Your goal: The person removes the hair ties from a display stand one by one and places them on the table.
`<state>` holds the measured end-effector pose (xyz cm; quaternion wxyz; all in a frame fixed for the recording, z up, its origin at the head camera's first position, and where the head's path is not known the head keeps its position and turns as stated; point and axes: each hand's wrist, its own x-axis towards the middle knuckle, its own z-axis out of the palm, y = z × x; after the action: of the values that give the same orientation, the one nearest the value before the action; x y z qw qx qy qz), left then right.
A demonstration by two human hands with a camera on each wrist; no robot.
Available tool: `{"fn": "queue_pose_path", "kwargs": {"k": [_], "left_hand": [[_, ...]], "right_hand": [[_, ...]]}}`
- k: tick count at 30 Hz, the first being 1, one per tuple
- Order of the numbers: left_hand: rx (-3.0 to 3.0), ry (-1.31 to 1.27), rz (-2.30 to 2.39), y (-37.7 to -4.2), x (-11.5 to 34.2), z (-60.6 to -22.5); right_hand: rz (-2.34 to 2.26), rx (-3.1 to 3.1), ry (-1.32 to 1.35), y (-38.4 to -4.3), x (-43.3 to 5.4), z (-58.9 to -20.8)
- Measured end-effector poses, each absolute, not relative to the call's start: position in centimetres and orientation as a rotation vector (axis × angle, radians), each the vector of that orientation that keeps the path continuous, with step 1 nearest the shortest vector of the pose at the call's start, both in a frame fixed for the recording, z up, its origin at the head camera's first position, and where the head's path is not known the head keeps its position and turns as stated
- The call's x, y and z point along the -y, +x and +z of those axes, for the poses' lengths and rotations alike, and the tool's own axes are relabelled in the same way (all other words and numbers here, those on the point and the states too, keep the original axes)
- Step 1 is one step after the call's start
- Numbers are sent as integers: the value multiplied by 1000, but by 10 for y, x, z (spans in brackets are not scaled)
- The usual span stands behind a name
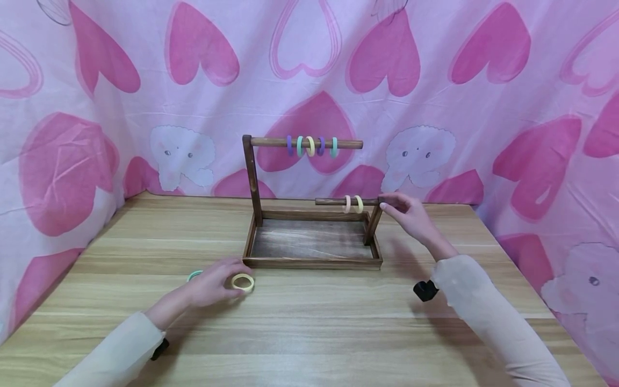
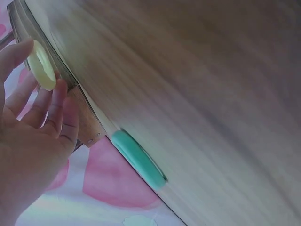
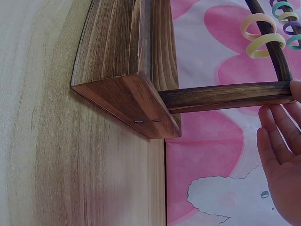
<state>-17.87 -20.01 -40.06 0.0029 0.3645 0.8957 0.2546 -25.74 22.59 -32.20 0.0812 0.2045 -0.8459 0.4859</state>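
A yellow ring (image 2: 37, 70) is pinched near the wooden rack (image 1: 311, 263).

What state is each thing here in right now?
Left hand: pinching yellow ring
Yellow ring: held, not hung
Green ring: loose on the table
Right hand: holding the stand
Stand: upright
Upper bar: five rings on it
Lower bar: two rings on it

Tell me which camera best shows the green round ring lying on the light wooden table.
The left wrist view: the green ring appears large, unobstructed. The head view shows only a small arc behind the left hand; the right wrist view misses it.
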Motion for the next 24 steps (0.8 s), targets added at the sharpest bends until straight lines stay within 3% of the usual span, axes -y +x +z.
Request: {"fn": "queue_pose_path", "kwargs": {"k": [24], "left_hand": [[-2849,1168,728,-180,221,-406]], "right_hand": [[1427,2529,616,-258,-226,-323]]}}
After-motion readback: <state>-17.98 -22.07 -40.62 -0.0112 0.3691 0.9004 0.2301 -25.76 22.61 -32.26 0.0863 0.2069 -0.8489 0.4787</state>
